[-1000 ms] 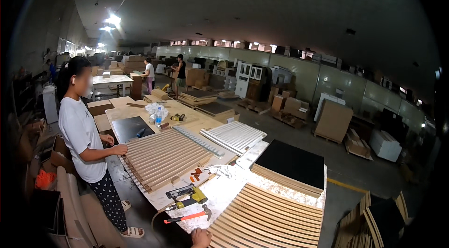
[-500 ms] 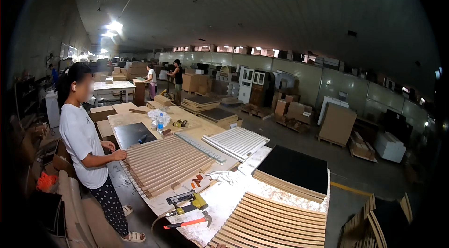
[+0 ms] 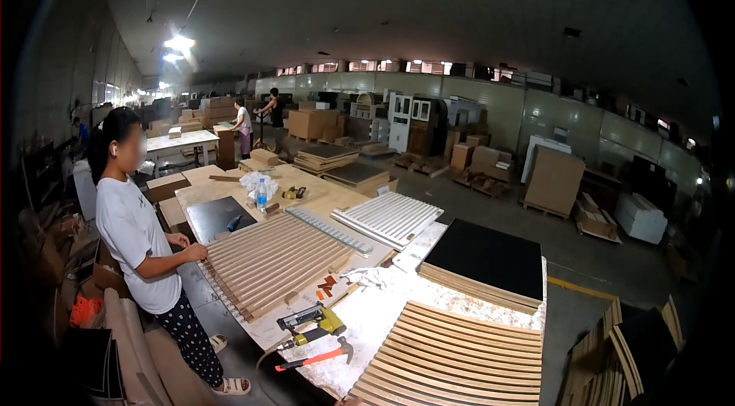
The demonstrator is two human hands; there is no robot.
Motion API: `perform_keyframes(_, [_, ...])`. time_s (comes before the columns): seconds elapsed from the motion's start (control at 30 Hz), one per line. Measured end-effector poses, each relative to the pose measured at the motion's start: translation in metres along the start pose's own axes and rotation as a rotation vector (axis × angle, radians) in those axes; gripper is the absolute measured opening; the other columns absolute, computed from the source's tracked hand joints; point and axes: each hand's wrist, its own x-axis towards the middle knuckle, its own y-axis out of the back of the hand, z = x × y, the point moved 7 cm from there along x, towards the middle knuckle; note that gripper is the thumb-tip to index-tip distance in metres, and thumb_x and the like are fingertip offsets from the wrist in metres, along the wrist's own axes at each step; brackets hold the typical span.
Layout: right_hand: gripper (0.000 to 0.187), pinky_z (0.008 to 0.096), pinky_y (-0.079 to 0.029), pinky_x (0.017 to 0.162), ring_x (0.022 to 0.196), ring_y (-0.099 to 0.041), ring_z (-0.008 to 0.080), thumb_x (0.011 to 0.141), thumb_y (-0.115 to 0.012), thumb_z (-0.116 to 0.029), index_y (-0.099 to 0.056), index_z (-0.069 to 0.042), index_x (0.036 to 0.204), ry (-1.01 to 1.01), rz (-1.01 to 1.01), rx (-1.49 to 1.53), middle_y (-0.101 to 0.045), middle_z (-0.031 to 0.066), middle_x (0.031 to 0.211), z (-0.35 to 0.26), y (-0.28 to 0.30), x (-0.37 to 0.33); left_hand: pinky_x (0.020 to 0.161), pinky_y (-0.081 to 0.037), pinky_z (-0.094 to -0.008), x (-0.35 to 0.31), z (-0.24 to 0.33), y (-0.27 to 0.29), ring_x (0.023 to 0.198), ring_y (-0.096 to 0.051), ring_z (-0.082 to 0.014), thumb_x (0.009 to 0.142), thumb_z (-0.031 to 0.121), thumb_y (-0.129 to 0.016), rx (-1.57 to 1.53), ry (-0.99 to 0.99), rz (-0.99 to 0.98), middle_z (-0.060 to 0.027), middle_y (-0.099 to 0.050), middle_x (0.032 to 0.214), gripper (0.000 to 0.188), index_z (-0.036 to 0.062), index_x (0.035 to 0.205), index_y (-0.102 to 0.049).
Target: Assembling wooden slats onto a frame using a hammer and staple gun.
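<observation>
At the bottom edge of the view a small sliver of my left hand point(image 3: 351, 401) shows beside the near left corner of a slatted wood panel point(image 3: 452, 356). Its fingers are cut off by the frame, so I cannot tell their pose. My right hand is out of view. Left of the panel, on the white tabletop, lie a yellow-and-black nail gun point(image 3: 320, 324) and a hammer point(image 3: 315, 358) with a red handle. Small orange-brown pieces point(image 3: 327, 286) rest just beyond them. A stack of boards with a black top point(image 3: 484, 259) sits past the slatted panel.
At the left a co-worker in a white shirt touches another slatted panel point(image 3: 276, 260). A white slatted panel point(image 3: 388, 219), a metal strip point(image 3: 329, 230) and a water bottle point(image 3: 261, 195) lie farther along. Boards point(image 3: 624, 352) lean at the right. Two people stand in the background.
The view has shifted slightly, so the near tools and panels sit a little differently in it. In the background, the person in dark clothing has moved left and now reaches out an arm.
</observation>
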Motion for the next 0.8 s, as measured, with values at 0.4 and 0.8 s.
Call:
perform_keyframes(0.4, [0.039, 0.0394, -0.042, 0.087, 0.102, -0.055, 0.0334, 0.087, -0.050, -0.032, -0.057, -0.007, 0.116, -0.851, -0.136, 0.623, -0.059, 0.0175, 0.111, 0.034, 0.026, 0.005, 0.082, -0.042, -0.0445, 0.000, -0.057, 0.001, 0.097, -0.049, -0.0378, 0.084, 0.032, -0.054, -0.298, 0.617, 0.285, -0.0199, -0.046, 0.110, 0.036, 0.0126, 0.115, -0.055])
perform_keyframes(0.8, [0.030, 0.0356, -0.045, 0.077, 0.086, -0.058, 0.0260, 0.084, -0.057, -0.028, -0.062, -0.007, 0.106, -1.124, 0.004, 0.760, -0.064, 0.0130, 0.095, 0.018, 0.044, -0.003, 0.054, -0.047, -0.0271, -0.013, -0.089, -0.043, 0.063, -0.055, -0.0130, 0.093, 0.026, -0.048, -0.715, 0.718, 0.418, -0.0073, -0.062, 0.095, 0.032, 0.0061, 0.117, -0.055])
